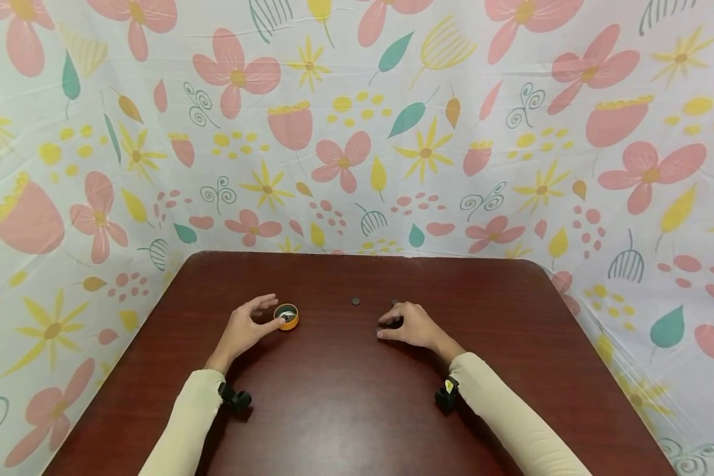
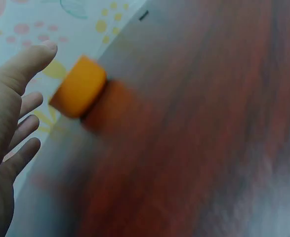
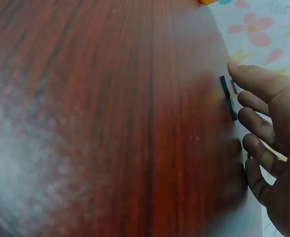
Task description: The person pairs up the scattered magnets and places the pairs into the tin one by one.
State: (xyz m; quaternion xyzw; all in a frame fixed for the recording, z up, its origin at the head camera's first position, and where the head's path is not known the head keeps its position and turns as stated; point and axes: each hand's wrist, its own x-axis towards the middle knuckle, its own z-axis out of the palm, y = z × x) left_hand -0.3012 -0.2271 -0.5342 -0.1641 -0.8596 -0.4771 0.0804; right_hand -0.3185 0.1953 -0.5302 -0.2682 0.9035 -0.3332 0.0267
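A small round orange tin (image 1: 287,317) with a shiny inside stands on the dark red-brown table (image 1: 345,410). My left hand (image 1: 272,311) is spread beside it, the thumb touching its near rim. In the left wrist view the orange tin (image 2: 79,86) sits just past my straight fingers (image 2: 26,126). My right hand (image 1: 383,328) rests on the table right of centre, fingers relaxed, holding nothing I can see. Small dark discs (image 3: 231,108) lie flat at its thumb tip in the right wrist view. Two more dark discs lie apart: one (image 1: 356,301) between the hands, one (image 1: 395,301) beyond my right fingers.
A flowered cloth (image 1: 357,132) walls in the table at the back and on both sides. A black camera is strapped at each wrist, left (image 1: 235,398) and right (image 1: 446,394). Both wrist views are blurred.
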